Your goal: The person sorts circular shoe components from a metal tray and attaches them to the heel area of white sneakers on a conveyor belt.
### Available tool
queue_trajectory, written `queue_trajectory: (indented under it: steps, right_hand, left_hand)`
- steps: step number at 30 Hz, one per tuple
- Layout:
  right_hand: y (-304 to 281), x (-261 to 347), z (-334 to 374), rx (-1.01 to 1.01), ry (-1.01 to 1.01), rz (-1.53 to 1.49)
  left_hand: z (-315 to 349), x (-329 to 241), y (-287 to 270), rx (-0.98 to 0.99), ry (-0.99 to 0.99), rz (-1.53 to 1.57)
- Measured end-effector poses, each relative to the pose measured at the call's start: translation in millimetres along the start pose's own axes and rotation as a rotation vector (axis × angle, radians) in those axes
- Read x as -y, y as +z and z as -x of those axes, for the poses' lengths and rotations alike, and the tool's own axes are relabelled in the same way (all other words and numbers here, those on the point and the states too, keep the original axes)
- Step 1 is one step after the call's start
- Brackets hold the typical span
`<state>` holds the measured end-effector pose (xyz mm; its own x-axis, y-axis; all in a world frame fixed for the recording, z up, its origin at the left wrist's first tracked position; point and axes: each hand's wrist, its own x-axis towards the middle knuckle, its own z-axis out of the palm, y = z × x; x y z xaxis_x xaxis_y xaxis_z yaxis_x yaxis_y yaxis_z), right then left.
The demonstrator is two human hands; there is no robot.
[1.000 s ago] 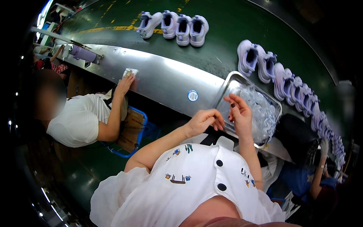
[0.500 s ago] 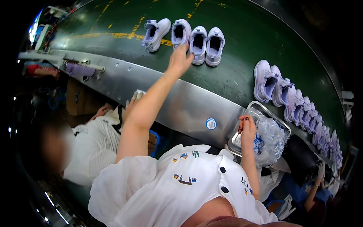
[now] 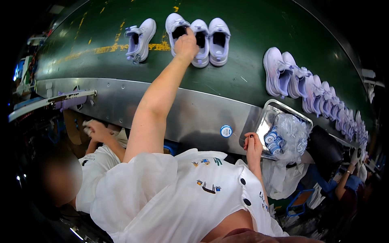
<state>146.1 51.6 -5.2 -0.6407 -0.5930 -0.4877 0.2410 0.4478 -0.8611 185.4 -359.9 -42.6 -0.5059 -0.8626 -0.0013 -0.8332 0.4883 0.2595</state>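
Seemingly the handling's unfinished: the left hand (image 3: 186, 45) is at a pale lavender sneaker (image 3: 175, 20), whether clamped I can't tell, the right hand (image 3: 252, 142) curls, contents hidden, and lined-up lavender sneakers (image 3: 324, 101) stand beyond it.

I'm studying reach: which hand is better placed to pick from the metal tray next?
Probably the right hand: it's beside the metal tray, while the left hand is at the shoes.

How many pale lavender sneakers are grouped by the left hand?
4: leftmost sneaker, apart; second sneaker and third sneaker, partly covered by the left hand; rightmost sneaker, beside the third.
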Motion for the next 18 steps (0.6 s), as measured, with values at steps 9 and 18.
queue_trajectory:
  steps: [9, 18]
  right_hand:
    - [16.0, -0.7, -23.9, 0.018, -0.09, 0.168]
    - [-21.9, 7.3, 14.2, -0.389, -0.448, 0.381]
  left_hand:
    - [-0.6, -166.9, 41.4, 0.124, 0.281, 0.192]
    - [-36.2, 91.4, -45.5, -0.433, 0.042, -0.317]
